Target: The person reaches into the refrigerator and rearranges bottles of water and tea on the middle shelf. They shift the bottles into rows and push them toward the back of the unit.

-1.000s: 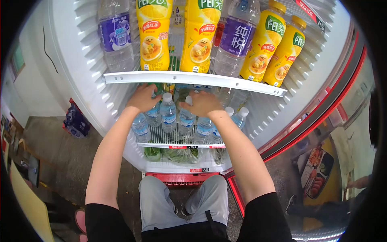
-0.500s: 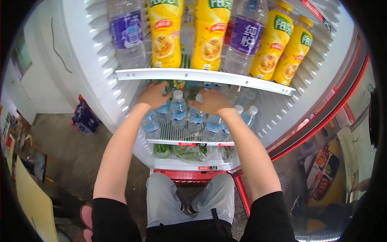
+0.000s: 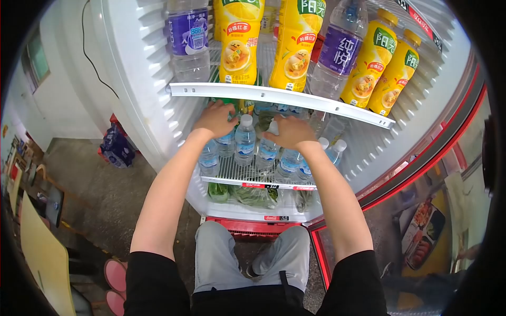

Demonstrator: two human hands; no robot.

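Note:
My left hand (image 3: pixel 216 119) reaches under the white shelf edge, thumb and fingers spread apart. It lies over the top of a small clear water bottle (image 3: pixel 226 143) with a blue label, whose cap it hides. My right hand (image 3: pixel 293 131) has its thumb and forefinger at the white cap of another water bottle (image 3: pixel 268 151), with the cap between them. A third water bottle (image 3: pixel 245 142) stands upright between my hands, touched by neither. More such bottles stand beside them on the wire shelf (image 3: pixel 247 172).
Above, yellow lemon tea bottles (image 3: pixel 240 47) and purple-labelled water bottles (image 3: pixel 337 52) line the shelf (image 3: pixel 279 97). Bagged greens (image 3: pixel 247 196) lie below. The glass door (image 3: pixel 390 242) stands open at right. A purple pack (image 3: pixel 117 146) sits on the floor at left.
The view has shifted, so the fridge and both hands appear farther right. My hands keep nearly the same place among the bottles.

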